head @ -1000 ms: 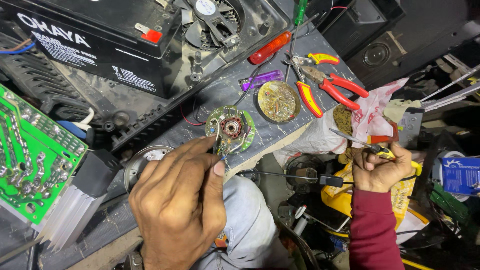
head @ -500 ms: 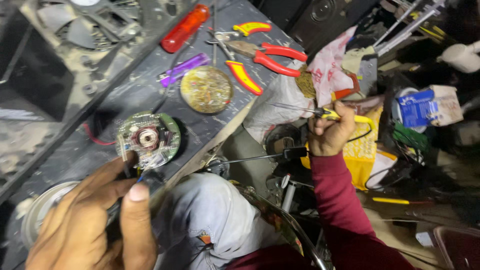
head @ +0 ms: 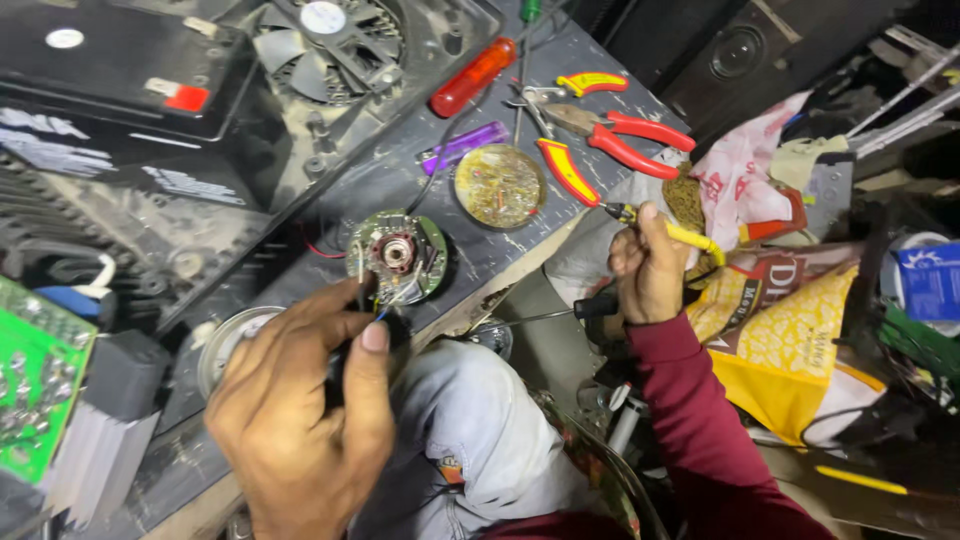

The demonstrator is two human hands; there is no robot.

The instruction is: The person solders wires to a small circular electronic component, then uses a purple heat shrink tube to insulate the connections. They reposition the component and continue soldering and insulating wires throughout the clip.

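My left hand [head: 300, 420] is closed around a dark handle, its tip touching the wires at the edge of a round green motor board [head: 398, 256] with copper windings, lying on the dark panel [head: 480, 250]. My right hand [head: 648, 268], in a maroon sleeve, grips a yellow-handled soldering iron [head: 672, 230] out to the right of the panel, apart from the board. A round tin of brownish paste [head: 499, 185] sits just beyond the board.
Red-handled pliers [head: 620, 135], a red screwdriver handle [head: 473, 76] and a purple lighter [head: 462, 146] lie on the panel. A black battery [head: 110, 90] and a fan [head: 330, 40] sit at the back left, a green circuit board [head: 35, 390] at the left edge. Bags and clutter fill the right.
My right hand has swung the iron from the far right clutter closer to the panel's edge. My left hand has stayed at the motor board; the view has shifted back and forth.
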